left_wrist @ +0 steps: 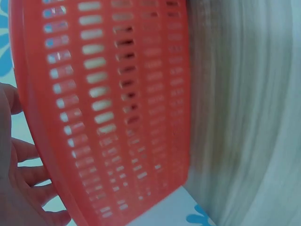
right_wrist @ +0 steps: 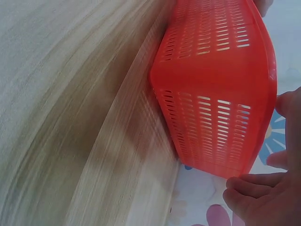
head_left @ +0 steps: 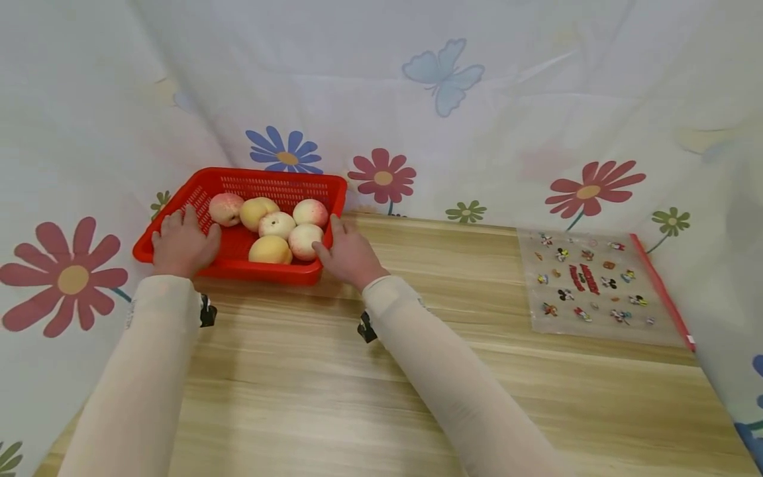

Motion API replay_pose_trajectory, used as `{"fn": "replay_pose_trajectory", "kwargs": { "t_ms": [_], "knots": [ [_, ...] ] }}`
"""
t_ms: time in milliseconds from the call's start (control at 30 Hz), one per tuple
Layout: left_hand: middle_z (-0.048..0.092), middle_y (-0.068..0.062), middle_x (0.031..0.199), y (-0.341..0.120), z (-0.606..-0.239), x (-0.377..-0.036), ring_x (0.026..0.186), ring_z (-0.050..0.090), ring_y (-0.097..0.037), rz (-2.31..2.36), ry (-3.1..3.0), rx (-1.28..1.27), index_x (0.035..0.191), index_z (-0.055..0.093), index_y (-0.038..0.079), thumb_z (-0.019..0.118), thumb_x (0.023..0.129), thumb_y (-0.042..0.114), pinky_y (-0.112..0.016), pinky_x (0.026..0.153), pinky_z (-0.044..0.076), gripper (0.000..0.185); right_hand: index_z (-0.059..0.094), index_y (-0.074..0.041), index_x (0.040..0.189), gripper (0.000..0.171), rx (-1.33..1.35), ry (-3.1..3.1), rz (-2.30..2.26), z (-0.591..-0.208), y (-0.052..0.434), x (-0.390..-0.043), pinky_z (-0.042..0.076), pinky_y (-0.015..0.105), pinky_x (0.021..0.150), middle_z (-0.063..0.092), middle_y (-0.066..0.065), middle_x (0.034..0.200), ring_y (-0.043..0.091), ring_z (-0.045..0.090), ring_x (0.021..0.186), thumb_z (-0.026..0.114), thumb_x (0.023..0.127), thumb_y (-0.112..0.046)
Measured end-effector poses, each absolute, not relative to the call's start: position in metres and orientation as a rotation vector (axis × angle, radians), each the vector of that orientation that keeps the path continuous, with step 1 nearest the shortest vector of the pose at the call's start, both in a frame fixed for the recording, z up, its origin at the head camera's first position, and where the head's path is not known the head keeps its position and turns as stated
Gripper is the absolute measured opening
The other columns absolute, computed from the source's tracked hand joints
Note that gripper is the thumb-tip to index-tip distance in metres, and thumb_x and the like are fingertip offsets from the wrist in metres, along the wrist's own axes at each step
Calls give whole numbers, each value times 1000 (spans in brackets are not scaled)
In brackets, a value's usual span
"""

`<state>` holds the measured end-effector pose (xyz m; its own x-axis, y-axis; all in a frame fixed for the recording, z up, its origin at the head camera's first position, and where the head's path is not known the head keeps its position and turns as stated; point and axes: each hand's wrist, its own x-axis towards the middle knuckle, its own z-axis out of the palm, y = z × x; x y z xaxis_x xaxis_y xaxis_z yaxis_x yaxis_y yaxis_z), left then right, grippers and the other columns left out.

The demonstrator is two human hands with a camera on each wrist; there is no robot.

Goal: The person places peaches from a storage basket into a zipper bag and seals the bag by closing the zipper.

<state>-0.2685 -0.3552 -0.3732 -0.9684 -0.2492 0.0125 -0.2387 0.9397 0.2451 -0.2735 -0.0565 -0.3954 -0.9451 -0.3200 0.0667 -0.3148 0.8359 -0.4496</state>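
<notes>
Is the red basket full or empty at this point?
Partly full: the red basket holds six peaches in one layer, its red floor still showing. The left hand and right hand grip its sides.

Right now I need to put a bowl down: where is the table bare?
Bare wood lies between the basket and the bag, and across the near table around the sleeves. The far left corner is crowded: basket, peaches, left hand, right hand.
</notes>
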Motion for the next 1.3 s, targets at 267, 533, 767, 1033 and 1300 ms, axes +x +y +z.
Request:
{"fn": "replay_pose_trajectory", "kwargs": {
  "t_ms": [267,533,767,1033,1300],
  "knots": [
    [13,-40,149,-360,-377,-272,133,16,-57,-384,-3037,391,151,1,-8,34,97,40,-74,109,13,79,16,-12,156,80,-435,2985,-781,-395,-48,-274,47,40,105,41,14,150,29,56,123,47,95,-53],
    [12,-45,145,-368,-377,-267,126,18,-59,-448,-3055,427,149,-3,-10,33,97,41,-73,106,15,82,15,-12,156,83,-376,2973,-816,-396,-50,-272,50,42,101,43,14,146,30,59,117,50,93,-55],
    [12,-45,143,-377,-377,-265,123,19,-59,-460,-3059,492,149,-5,-9,31,97,42,-72,104,20,82,15,-17,156,82,-372,2952,-825,-398,-54,-271,52,41,98,48,14,140,29,60,110,50,93,-56],
    [22,-46,132,-393,-378,-260,112,27,-57,-488,-3038,555,149,2,-12,34,96,43,-71,92,37,83,12,-22,157,82,-412,2928,-773,-402,-61,-267,52,39,97,46,14,141,27,60,109,50,93,-56],
    [31,-40,116,-404,-375,-255,100,33,-51,-595,-3058,654,142,17,-16,41,95,30,-61,76,44,70,13,-21,157,83,-390,2900,-844,-404,-65,-263,53,41,96,43,11,145,28,60,112,53,92,-53]
  ]
}}
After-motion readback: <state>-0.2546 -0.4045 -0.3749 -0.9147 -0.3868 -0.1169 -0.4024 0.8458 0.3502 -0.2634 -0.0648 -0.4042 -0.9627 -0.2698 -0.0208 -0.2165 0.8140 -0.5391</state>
